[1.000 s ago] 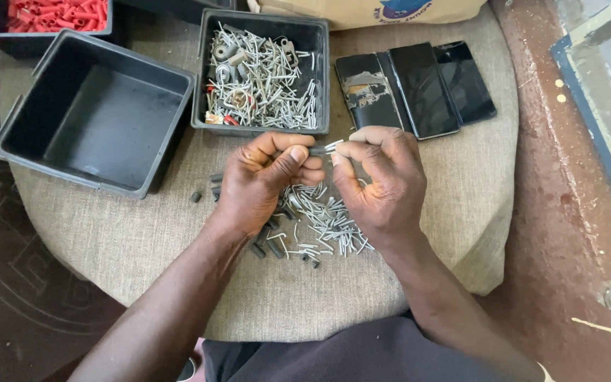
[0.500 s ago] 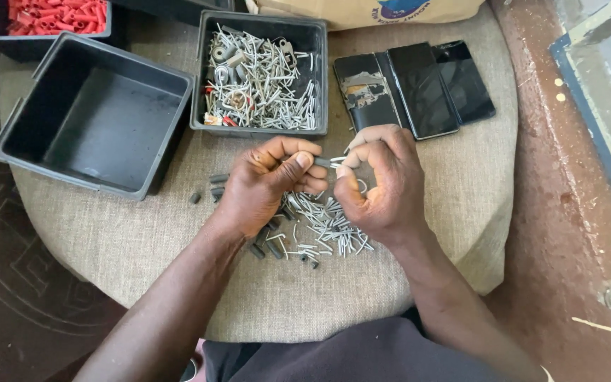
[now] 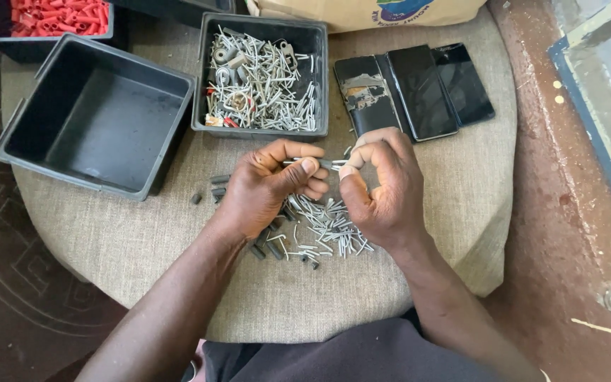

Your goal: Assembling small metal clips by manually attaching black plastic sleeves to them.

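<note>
1. A round bench [image 3: 143,247] covered in coarse beige cloth fills most of the frame.
2. An empty dark bin [image 3: 93,120] sits at the upper left, tilted against its neighbour.
3. A second dark bin [image 3: 263,74] at upper centre holds a heap of grey screws and small fittings.
4. A bin of red plugs [image 3: 44,18] is cut off by the top left corner.
5. Three dark phones [image 3: 411,88] lie side by side at the upper right, just above the hands.
6. The left hand [image 3: 263,191] is at the centre, its fingers closed in a pinch on one end of a small grey screw [image 3: 323,163].
7. The right hand [image 3: 383,187] faces it, fingers curled, thumb and forefinger pinching the screw's other end.
8. A loose pile of screws [image 3: 323,230] lies on the cloth just below and between both hands.
9. A few dark sleeves [image 3: 217,187] lie left of the left hand.
</note>
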